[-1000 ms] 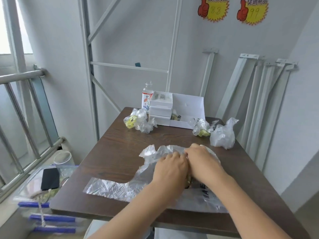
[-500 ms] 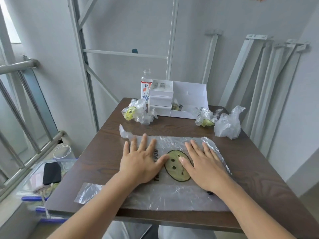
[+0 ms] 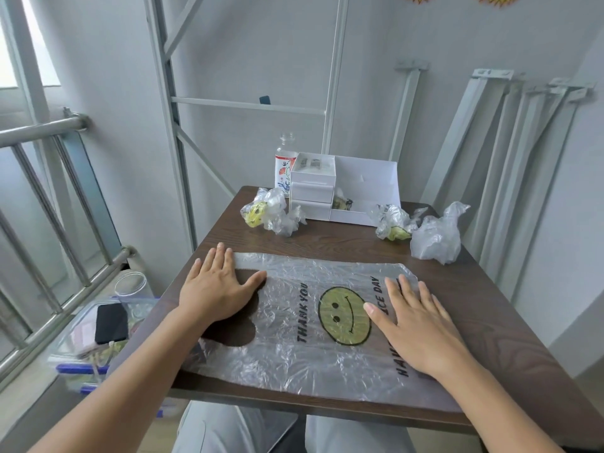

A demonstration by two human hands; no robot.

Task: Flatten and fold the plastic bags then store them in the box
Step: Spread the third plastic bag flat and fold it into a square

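A clear plastic bag (image 3: pixel 294 335) with a yellow smiley face and "THANK YOU" print lies spread flat on the brown table (image 3: pixel 510 322). My left hand (image 3: pixel 217 286) presses flat on the bag's left end, by its handles. My right hand (image 3: pixel 421 328) lies flat on the bag's right part, fingers straight. A white box (image 3: pixel 362 188) with small drawers stands open at the table's far edge. Crumpled bags wait near it: one with yellow print (image 3: pixel 271 212) on the left, another (image 3: pixel 392 222) and a clear one (image 3: pixel 436 238) on the right.
A drink bottle (image 3: pixel 284 165) stands behind the box. Metal rails (image 3: pixel 510 152) lean on the wall at right. Left of the table, a railing (image 3: pixel 65 204) and a clear bin (image 3: pixel 81 341) holding a black phone (image 3: pixel 111 323) and a jar (image 3: pixel 132 286).
The bag went from bunched up under both hands to spread flat. My hands have slid apart, the left toward the handles, the right toward the bag's right edge.
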